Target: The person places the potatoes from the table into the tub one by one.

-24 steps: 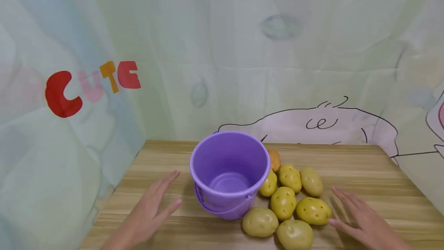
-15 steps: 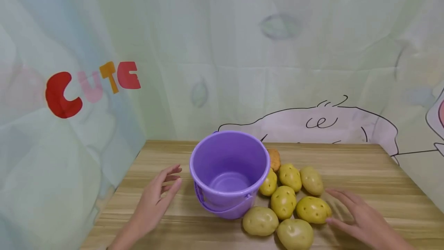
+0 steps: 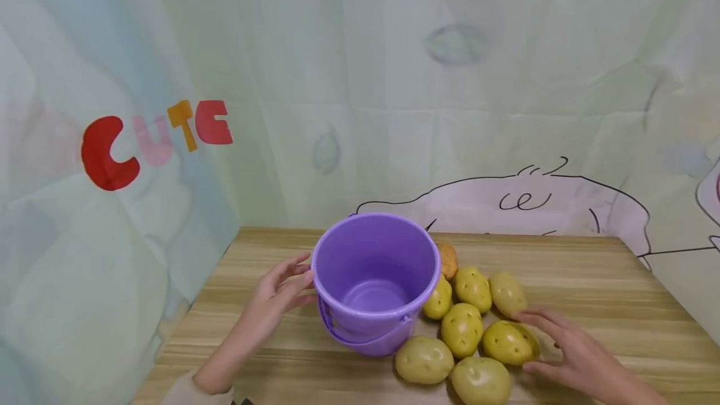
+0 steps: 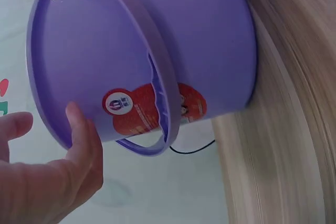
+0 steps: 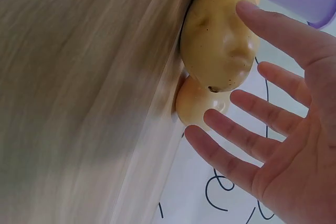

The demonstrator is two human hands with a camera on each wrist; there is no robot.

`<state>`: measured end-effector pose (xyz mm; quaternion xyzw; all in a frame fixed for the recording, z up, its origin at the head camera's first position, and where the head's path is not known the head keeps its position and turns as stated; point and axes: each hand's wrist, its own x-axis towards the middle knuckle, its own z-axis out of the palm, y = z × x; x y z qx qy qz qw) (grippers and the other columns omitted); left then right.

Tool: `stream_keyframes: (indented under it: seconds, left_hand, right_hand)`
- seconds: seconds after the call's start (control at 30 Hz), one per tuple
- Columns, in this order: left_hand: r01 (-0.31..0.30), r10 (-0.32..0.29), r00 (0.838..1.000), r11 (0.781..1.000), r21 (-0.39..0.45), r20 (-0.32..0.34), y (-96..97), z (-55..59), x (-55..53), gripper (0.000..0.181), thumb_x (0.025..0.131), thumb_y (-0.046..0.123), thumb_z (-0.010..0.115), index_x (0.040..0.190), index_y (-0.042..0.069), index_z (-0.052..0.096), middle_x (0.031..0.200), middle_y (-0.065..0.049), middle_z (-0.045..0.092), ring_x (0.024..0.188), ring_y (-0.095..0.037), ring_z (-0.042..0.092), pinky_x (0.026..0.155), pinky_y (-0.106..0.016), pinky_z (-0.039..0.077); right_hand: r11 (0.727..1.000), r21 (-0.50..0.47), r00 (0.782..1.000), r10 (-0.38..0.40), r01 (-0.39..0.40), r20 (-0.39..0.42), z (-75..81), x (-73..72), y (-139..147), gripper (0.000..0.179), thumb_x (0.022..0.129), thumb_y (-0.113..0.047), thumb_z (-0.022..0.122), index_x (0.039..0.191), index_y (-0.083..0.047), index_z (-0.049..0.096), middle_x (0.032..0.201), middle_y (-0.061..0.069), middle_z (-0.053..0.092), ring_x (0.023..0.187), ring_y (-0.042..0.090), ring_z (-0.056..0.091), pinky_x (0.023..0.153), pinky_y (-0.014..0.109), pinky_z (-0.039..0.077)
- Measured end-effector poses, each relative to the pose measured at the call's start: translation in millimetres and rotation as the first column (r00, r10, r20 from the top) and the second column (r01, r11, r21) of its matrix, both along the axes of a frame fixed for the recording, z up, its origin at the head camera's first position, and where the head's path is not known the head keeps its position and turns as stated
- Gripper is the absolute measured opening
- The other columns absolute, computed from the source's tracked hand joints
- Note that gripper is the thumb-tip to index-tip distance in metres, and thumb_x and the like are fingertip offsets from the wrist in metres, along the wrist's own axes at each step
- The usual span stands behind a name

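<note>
The left hand (image 3: 278, 286), fingers loose, is hovering at the round purple plastic bucket (image 3: 375, 261) standing on the wood-grained bench (image 3: 304, 380); contact is unclear. The right hand (image 3: 568, 349), fingers spread and gripping nothing, is hovering by a smooth yellow pitted potato (image 3: 506, 342). A clumsy nudge could be sending its rounded, crowded neighbours (image 3: 461, 330) rolling; lopsided pressure could be tipping the bucket.
</note>
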<state>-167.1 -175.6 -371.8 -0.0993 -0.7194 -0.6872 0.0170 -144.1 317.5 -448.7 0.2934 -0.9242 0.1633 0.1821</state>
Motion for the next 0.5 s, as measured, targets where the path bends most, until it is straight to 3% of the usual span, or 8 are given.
stream_keyframes:
  seconds: [0.1,0.2,0.37,0.5]
  left_hand:
    - [0.025,-0.026,0.999,0.999,0.045,0.029,3.1,1.6,-1.7,0.05,0.101,0.009,0.057,0.145,-0.007,0.041,0.132,-0.032,0.046,0.11,-0.039,0.061,0.09,-0.038,0.059]
    - [0.027,-0.031,0.998,0.998,0.065,0.057,5.5,3.1,-2.6,0.049,0.102,0.011,0.056,0.145,-0.007,0.04,0.131,-0.032,0.045,0.109,-0.037,0.061,0.09,-0.036,0.059]
    - [0.011,-0.021,0.994,0.996,0.088,0.104,6.3,5.7,-5.7,0.048,0.103,0.014,0.054,0.146,-0.003,0.04,0.13,-0.029,0.046,0.108,-0.034,0.06,0.09,-0.036,0.059]
    - [0.033,-0.046,0.992,0.993,0.11,0.114,5.8,7.0,-7.2,0.05,0.104,0.015,0.052,0.148,-0.003,0.037,0.128,-0.026,0.046,0.106,-0.03,0.061,0.09,-0.034,0.059]
  right_hand:
    - [1.0,0.004,1.0,0.01,-0.01,-0.013,-1.4,-1.8,-1.6,0.074,0.064,-0.044,0.091,0.128,-0.019,0.064,0.125,0.001,0.061,0.105,0.025,0.062,0.077,0.045,0.062]
    - [1.0,0.006,0.999,0.027,-0.027,-0.028,-2.4,-3.9,-3.1,0.074,0.061,-0.042,0.093,0.126,-0.019,0.066,0.125,0.002,0.062,0.106,0.024,0.062,0.078,0.045,0.062]
    - [1.0,0.009,0.998,0.022,-0.023,0.057,-1.3,-6.8,-4.0,0.069,0.065,-0.048,0.089,0.125,-0.022,0.066,0.124,0.002,0.062,0.106,0.026,0.062,0.08,0.047,0.061]
    - [0.997,-0.036,0.992,0.065,-0.061,0.108,-2.7,-9.0,-4.5,0.067,0.066,-0.043,0.09,0.124,-0.021,0.065,0.124,0.009,0.062,0.103,0.029,0.063,0.07,0.036,0.062]
